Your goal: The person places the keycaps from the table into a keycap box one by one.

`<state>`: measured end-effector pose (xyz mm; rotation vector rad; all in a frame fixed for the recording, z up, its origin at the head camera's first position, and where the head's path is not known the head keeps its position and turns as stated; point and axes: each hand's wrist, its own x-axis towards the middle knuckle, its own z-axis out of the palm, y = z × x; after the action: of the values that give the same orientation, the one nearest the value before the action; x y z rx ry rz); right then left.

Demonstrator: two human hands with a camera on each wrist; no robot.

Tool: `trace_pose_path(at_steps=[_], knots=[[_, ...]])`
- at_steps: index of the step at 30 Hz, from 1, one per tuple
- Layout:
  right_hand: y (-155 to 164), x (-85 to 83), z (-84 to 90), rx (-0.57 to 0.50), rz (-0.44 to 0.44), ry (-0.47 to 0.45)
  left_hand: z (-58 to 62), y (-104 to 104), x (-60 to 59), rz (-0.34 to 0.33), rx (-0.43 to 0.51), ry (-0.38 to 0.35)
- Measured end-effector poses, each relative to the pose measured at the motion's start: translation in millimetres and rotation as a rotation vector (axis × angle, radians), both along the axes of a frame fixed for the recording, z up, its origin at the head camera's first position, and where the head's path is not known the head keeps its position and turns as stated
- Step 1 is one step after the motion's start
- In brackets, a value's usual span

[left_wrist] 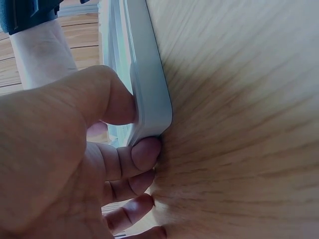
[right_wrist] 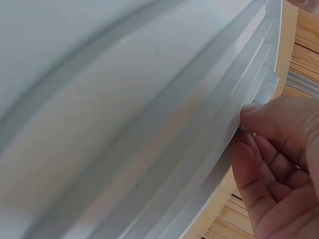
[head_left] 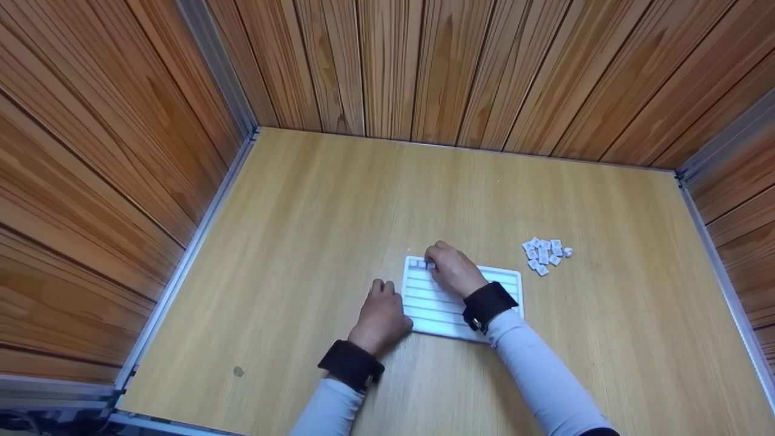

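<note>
A white ridged tray [head_left: 430, 312] lies on the table, with a few small white tiles [head_left: 418, 263] at the left end of its far row. Over that row, my right hand [head_left: 455, 269] pinches a small white tile between thumb and forefinger; the fingers mostly hide it in the right wrist view, beside the tiles [right_wrist: 267, 85] in the row. My left hand [head_left: 380, 318] grips the tray at its near left side. Seen from the left wrist, the thumb presses on the rim [left_wrist: 149, 74] and the forefinger touches the corner.
Several loose white tiles [head_left: 544, 253] lie in a cluster to the right of the tray. Wood-panelled walls [head_left: 387, 66] stand behind and at both sides of the wooden table [head_left: 327, 200]. A small dark spot [head_left: 238, 371] marks the table at the near left.
</note>
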<state>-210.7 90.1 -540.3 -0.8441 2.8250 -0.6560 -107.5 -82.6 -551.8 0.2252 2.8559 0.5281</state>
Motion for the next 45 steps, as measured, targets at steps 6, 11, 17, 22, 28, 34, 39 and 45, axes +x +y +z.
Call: trace_pose_path(at_steps=[6,11,17,22,28,34,39,45], knots=[[0.2,0.8,-0.5,-0.009,0.018,0.015,-1.6,-0.3,0.9,-0.031,-0.041,0.043],[4.1,1.2,-1.7,-0.041,0.036,0.059,-2.1,-0.3,1.5,-0.065,-0.086,0.079],[14.2,0.5,3.9,-0.033,-0.001,0.054,-1.2,0.0,0.8,-0.047,-0.061,0.064],[27.4,-1.8,8.9,0.010,-0.047,0.024,-0.2,0.9,-0.1,-0.028,-0.049,0.025],[47.8,-5.8,12.3,0.013,-0.089,0.037,0.7,1.7,-0.8,-0.005,-0.037,-0.024],[70.0,-8.0,11.7,-0.006,-0.134,0.057,-0.1,1.7,0.0,0.003,-0.014,-0.026],[89.1,-8.7,9.8,-0.034,-0.146,0.089,0.1,0.5,0.6,0.007,0.016,-0.023],[111.5,-7.3,9.6,-0.037,-0.185,0.068,-1.1,0.2,0.4,0.001,0.028,-0.009]])
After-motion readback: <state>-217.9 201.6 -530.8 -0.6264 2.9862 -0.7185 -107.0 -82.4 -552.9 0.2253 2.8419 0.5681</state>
